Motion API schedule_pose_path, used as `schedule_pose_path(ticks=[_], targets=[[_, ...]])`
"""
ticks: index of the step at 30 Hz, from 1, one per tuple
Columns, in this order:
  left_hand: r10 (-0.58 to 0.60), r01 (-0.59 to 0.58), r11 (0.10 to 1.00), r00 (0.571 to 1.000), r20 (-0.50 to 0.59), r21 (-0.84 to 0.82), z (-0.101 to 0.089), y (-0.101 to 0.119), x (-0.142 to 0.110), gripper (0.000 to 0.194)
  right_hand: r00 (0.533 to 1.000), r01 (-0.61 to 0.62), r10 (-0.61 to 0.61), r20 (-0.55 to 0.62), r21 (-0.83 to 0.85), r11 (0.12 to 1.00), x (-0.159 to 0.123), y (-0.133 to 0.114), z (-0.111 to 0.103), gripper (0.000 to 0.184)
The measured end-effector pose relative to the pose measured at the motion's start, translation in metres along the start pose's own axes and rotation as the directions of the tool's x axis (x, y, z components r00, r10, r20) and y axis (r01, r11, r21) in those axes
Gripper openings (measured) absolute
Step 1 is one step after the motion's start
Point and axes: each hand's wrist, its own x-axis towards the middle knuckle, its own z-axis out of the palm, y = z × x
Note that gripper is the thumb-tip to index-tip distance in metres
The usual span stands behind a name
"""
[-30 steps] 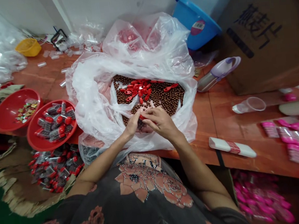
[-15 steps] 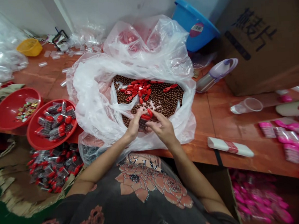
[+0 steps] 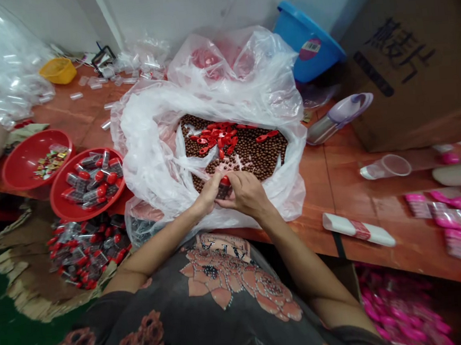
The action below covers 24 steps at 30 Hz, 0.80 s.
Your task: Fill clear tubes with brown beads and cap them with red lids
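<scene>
Small red-capped vial (image 3: 224,187) pinched at centre of view between left hand (image 3: 208,194) and right hand (image 3: 246,193), low over the mouth of a white plastic bag (image 3: 148,147). Both hands nearly closed, fingers curled inward around vial, no visible gap between them and it. Red cap showing just above the fingertips; body mostly hidden, dark where visible.

Directly beyond the hands, brown beads (image 3: 248,152) heaped inside bag, loose red plastic caps (image 3: 219,136) lying on top of them, near but not touching the fingers. Bag sides bunched high around the heap.

Left of bag, on orange-brown wooden bench (image 3: 324,199), a red basin (image 3: 90,214) holding capped vials, and beside it a second red basin (image 3: 22,157) with small coloured packets. More capped vials (image 3: 89,252) piled on torn cardboard (image 3: 19,274) below bench edge, lower left. Upper right, blue plastic basin (image 3: 308,44) tilted against cardboard box (image 3: 418,72) printed with dark characters. Pink packaged items (image 3: 454,224) spread along right side of bench.
</scene>
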Motion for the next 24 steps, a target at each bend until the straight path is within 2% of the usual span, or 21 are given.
schedule_pose_path(ticks=[3,6,8,9,11,12,14,16,18,20,22,23,24], targets=[[0.085,-0.086,0.995,0.996,0.026,0.045,-0.005,-0.002,-0.005,0.031,0.997,0.059,-0.058,-0.043,0.014,0.998,-0.001,0.000,0.009,0.066],[0.297,-0.310,0.941,0.949,0.109,0.137,-0.023,0.006,-0.016,0.032,0.989,0.100,-0.094,-0.112,0.055,0.993,-0.004,-0.007,0.019,0.071],[0.418,-0.429,0.880,0.903,0.096,0.205,-0.045,0.022,-0.024,0.038,0.990,0.107,-0.095,-0.105,0.111,0.988,-0.005,-0.011,0.027,0.084],[0.461,-0.460,0.856,0.886,0.055,0.238,-0.061,0.034,-0.029,0.043,0.990,0.107,-0.092,-0.109,0.133,0.985,-0.006,-0.013,0.031,0.087],[0.544,-0.498,0.813,0.835,-0.087,0.302,-0.098,0.063,-0.043,0.053,0.983,0.146,-0.123,-0.134,0.174,0.974,-0.007,-0.014,0.040,0.078],[0.587,-0.513,0.789,0.791,-0.171,0.337,-0.119,0.079,-0.051,0.056,0.981,0.162,-0.138,-0.135,0.194,0.968,-0.009,-0.014,0.044,0.072],[0.664,-0.519,0.739,0.671,-0.330,0.430,-0.163,0.109,-0.065,0.057,0.983,0.169,-0.148,-0.104,0.225,0.960,-0.011,-0.015,0.051,0.062],[0.694,-0.464,0.714,0.572,-0.438,0.524,-0.207,0.134,-0.075,0.053,0.983,0.184,-0.172,-0.071,0.244,0.952,-0.013,-0.016,0.055,0.057],[0.712,-0.370,0.691,0.496,-0.497,0.621,-0.247,0.151,-0.081,0.047,0.977,0.215,-0.206,-0.061,0.259,0.942,-0.015,-0.017,0.058,0.056],[0.741,-0.232,0.646,0.416,-0.526,0.727,-0.281,0.156,-0.089,0.040,0.976,0.220,-0.210,-0.066,0.276,0.936,-0.016,-0.015,0.060,0.056],[0.747,-0.072,0.637,0.306,-0.591,0.768,-0.307,0.151,-0.100,0.035,0.982,0.190,-0.182,-0.055,0.297,0.936,-0.020,-0.013,0.063,0.055],[0.723,-0.012,0.670,0.238,-0.649,0.742,-0.318,0.144,-0.106,0.039,0.985,0.170,-0.163,-0.048,0.304,0.937,-0.022,-0.011,0.066,0.054],[0.668,0.007,0.731,0.191,-0.719,0.682,-0.326,0.135,-0.112,0.047,0.988,0.152,-0.146,-0.043,0.308,0.939,-0.024,-0.009,0.068,0.053]])
